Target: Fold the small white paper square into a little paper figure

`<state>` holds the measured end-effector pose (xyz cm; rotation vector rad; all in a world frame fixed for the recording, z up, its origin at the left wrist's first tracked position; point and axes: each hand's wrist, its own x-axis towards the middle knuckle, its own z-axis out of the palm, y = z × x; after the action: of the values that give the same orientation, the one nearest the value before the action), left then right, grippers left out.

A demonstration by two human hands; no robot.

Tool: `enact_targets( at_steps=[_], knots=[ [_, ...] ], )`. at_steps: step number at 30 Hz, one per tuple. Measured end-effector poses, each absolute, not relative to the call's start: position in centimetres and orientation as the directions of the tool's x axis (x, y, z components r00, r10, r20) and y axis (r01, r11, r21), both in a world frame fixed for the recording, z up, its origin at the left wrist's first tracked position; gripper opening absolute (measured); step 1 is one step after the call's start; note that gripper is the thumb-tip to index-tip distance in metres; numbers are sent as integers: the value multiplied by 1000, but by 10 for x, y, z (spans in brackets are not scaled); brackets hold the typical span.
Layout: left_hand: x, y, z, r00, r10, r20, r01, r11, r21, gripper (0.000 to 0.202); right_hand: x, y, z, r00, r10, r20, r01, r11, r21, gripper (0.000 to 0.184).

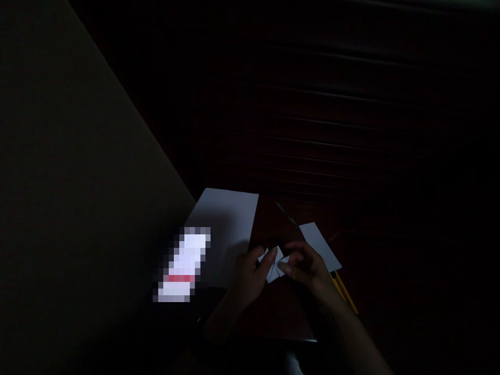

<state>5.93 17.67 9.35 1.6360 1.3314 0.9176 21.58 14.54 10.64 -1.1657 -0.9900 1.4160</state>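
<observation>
A small piece of folded white paper (275,264), with several creases and pointed corners, is held above the dark table. My left hand (252,273) grips its left side, the thumb pressed on top. On the right side, my right hand (308,268) pinches the paper between thumb and fingers. The fingers beneath the paper are partly hidden. A large white sheet (230,213) lies behind and left of my left hand. Just beyond my right hand is a smaller white paper (320,245).
A bright, pixelated screen-like rectangle (185,260) overlaps the large sheet's left side. A thin pen-like object (287,214) lies behind the smaller paper, and yellow sticks (344,292) lie beside my right wrist. A pale wall (70,182) rises at left; dark slatted wood (312,94) stands behind.
</observation>
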Motion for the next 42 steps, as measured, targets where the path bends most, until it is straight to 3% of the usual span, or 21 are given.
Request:
enact_targets(
  at_steps=[9,16,23,29,37,42],
  knots=[
    [62,173,95,207,978,20,371,-98,923,38,209,146,103,111,990,-90,-104,-78,-991,33],
    [59,177,98,305,952,-37,232,-37,972,27,216,148,105,89,992,-95,-59,-90,-994,29],
    [59,189,82,130,982,-136,117,121,986,31,216,149,107,186,983,0,98,-18,-995,20],
    [58,189,86,21,994,-106,181,101,978,34,206,145,101,130,990,49,267,12,-964,20],
    [63,183,85,71,994,-85,190,70,979,35,208,148,94,111,992,55,345,13,-939,6],
    [60,183,85,179,980,-89,163,60,985,42,211,149,90,148,989,-22,275,-62,-959,12]
  ],
)
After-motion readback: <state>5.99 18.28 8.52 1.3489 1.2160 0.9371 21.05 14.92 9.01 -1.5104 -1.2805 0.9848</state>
